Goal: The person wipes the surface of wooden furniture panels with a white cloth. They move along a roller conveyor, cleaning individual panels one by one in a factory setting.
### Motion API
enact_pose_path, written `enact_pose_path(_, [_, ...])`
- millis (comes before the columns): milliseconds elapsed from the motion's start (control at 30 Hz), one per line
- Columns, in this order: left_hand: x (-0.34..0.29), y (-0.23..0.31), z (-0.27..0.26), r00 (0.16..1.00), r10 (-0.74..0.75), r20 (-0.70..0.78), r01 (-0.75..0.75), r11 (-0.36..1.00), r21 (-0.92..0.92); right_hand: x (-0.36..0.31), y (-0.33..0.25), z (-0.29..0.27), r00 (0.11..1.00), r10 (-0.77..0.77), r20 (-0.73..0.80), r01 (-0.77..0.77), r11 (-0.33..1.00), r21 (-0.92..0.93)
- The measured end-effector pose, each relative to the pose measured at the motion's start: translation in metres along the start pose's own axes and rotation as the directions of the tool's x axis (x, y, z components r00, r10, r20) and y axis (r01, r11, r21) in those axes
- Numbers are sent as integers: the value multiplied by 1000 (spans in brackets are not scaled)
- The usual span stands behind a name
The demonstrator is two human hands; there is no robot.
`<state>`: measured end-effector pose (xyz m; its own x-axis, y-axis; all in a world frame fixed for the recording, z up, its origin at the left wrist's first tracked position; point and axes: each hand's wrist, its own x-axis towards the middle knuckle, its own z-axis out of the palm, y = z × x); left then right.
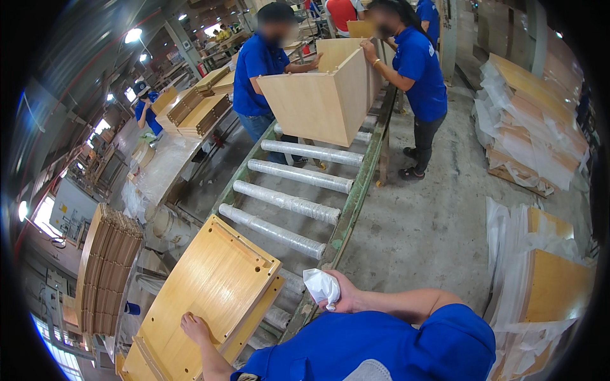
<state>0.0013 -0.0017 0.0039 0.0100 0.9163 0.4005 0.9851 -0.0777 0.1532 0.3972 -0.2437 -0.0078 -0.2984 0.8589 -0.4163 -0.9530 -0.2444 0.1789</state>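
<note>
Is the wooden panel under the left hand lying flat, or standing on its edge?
Lying flat: the wooden panel shows its broad face upward, with the left hand on top.

Panel [210,279] left; rollers [300,176] before it; box [305,105] beyond; stacks [540,127] right.

Wooden panels [206,282] on roller conveyor [273,230]

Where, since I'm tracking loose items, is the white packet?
The packet is in the right hand, just right of centre in the head view's lower half, by the green rail, right of the panel.
</note>
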Motion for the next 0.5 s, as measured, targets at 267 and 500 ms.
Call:
enact_pose_path(267, [1, -3, 1, 999, 29, -35, -29, 1000, 6, -4, 4, 6, 1000, -12, -14, 12, 1000, -10])
enact_pose_path(500, [-1, -1, 1, 999, 27, -43, -27, 1000, 4, -6, 5, -1, 1000, -4, 6, 4, 1000, -7])
